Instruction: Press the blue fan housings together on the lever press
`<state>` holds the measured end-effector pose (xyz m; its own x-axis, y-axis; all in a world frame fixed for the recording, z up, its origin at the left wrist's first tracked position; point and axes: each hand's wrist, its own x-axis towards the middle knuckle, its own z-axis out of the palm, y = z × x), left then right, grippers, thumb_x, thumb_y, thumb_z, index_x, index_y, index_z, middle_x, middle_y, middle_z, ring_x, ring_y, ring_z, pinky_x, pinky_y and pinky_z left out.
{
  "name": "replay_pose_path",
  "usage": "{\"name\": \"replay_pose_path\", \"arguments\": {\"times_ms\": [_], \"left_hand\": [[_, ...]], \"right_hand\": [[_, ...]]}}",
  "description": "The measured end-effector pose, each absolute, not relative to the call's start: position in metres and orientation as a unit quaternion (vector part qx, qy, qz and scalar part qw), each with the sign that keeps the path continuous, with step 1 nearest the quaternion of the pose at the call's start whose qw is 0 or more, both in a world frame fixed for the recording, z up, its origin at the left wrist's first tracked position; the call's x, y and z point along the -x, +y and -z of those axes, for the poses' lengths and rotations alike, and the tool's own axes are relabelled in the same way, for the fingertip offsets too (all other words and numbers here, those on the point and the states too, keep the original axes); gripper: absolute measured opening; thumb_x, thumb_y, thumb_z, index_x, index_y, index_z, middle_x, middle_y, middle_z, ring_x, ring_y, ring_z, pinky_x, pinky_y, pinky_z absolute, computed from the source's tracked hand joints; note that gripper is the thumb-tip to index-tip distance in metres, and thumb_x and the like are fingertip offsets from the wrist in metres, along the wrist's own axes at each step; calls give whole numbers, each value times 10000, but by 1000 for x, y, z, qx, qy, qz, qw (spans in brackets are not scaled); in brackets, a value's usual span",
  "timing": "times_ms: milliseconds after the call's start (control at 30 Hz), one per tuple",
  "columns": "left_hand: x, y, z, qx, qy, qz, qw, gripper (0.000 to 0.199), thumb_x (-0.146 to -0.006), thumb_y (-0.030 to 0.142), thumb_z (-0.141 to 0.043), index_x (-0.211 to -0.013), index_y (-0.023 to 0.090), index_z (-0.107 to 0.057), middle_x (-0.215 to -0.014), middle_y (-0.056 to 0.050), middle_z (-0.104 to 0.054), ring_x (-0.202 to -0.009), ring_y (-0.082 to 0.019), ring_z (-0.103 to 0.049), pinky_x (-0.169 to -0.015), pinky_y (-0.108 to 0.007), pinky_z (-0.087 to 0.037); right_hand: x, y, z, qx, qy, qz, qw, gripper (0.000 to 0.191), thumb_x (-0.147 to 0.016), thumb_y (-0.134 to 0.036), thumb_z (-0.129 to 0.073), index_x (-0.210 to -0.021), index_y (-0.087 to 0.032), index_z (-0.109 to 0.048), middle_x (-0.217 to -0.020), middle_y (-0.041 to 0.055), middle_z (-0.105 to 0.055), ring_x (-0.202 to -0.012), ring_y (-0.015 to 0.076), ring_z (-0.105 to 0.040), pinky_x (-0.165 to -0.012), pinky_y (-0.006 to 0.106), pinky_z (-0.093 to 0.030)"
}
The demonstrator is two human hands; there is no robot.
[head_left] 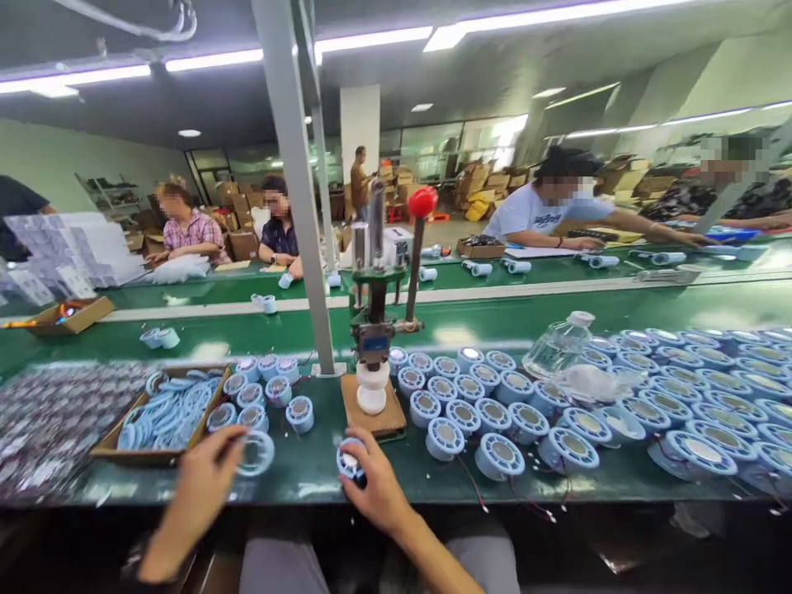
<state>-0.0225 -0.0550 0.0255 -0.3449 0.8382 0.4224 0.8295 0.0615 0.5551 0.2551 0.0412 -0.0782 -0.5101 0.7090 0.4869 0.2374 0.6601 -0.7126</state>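
Note:
Between the thumb and fingers of my left hand (201,487) is a light-blue plastic ring (256,455), held upright-facing above the green bench; the hand is slightly blurred. My right hand (379,487) grips a small round light-blue housing (350,459) with a silvery centre at the bench's front edge. Just beyond it stands a hand press (374,342) with a red-knobbed lever (423,202) and a white pressing block (372,389) over a brown base plate (359,412). A cardboard box of blue rings (176,412) lies beyond my left hand.
Finished-looking round blue housings (493,412) with wires crowd the right side, a plastic bottle (560,342) lying among them. Several more housings (251,394) stand left of the press. Small wired parts (62,421) cover the far left. A grey post (303,181) rises behind; co-workers sit across the conveyor.

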Motion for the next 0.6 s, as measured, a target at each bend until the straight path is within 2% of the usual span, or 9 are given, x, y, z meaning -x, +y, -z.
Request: {"name": "replay_pose_path", "arguments": {"times_ms": [67, 167, 233, 333, 400, 467, 533, 600], "left_hand": [[-29, -44, 8, -638, 673, -369, 64, 255, -903, 281, -462, -962, 214, -701, -950, -44, -749, -851, -200, -699, -786, -312, -565], [-63, -21, 47, -666, 655, -354, 49, 264, -903, 181, -460, -1010, 185, -701, -1088, -95, -728, -1018, -240, -661, -940, -431, -535], [-60, -15, 58, -669, 651, -355, 53, 282, -918, 161, -451, -1064, 187, -691, -1160, -99, -706, -1097, -244, -628, -1006, -476, -496], [-48, -20, 59, -684, 633, -348, 101, 302, -943, 175, -448, -1157, 203, -659, -1229, -87, -668, -1173, -227, -582, -1061, -474, -453], [-49, -26, 55, -685, 640, -332, 108, 306, -921, 233, -547, -1213, 207, -632, -1269, -95, -630, -1196, -247, -550, -1074, -485, -433], [-57, -30, 52, -666, 674, -309, 86, 422, -849, 311, -689, -1249, 204, -607, -1258, -112, -607, -1171, -283, -535, -1041, -507, -441], [-68, -32, 51, -641, 711, -283, 59, 523, -770, 372, -787, -1229, 196, -608, -1212, -118, -603, -1129, -306, -530, -985, -508, -463], [-76, -33, 52, -642, 720, -259, 50, 530, -738, 412, -818, -1180, 196, -621, -1171, -103, -612, -1093, -298, -536, -945, -474, -474]], "right_hand": [[-257, 40, 80, 300, -805, -300, 414, 405, -746, -119, -618, -1142, -203, -617, -1290, 123, -544, -1189, 223, -569, -1032, 359, -477], [-262, 36, 79, 308, -799, -311, 412, 330, -790, -169, -612, -1118, -208, -631, -1215, 107, -584, -1143, 215, -592, -1012, 350, -490], [-267, 33, 77, 313, -797, -308, 415, 295, -817, -199, -607, -1110, -215, -642, -1216, 102, -590, -1139, 213, -597, -999, 342, -498], [-272, 29, 75, 332, -793, -292, 419, 273, -838, -231, -606, -1105, -221, -664, -1240, 103, -582, -1143, 215, -603, -985, 332, -513], [-273, 28, 75, 344, -793, -282, 416, 271, -844, -253, -610, -1105, -219, -675, -1224, 105, -588, -1122, 215, -615, -967, 327, -527], [-273, 28, 76, 346, -798, -266, 416, 259, -860, -289, -602, -1096, -216, -681, -1185, 104, -607, -1083, 211, -634, -936, 321, -545], [-277, 26, 80, 340, -803, -239, 426, 256, -889, -348, -586, -1090, -224, -684, -1159, 98, -626, -1050, 212, -651, -895, 320, -565], [-285, 27, 88, 328, -810, -213, 438, 279, -898, -426, -585, -1084, -243, -685, -1136, 92, -645, -998, 221, -672, -827, 329, -587]]}}
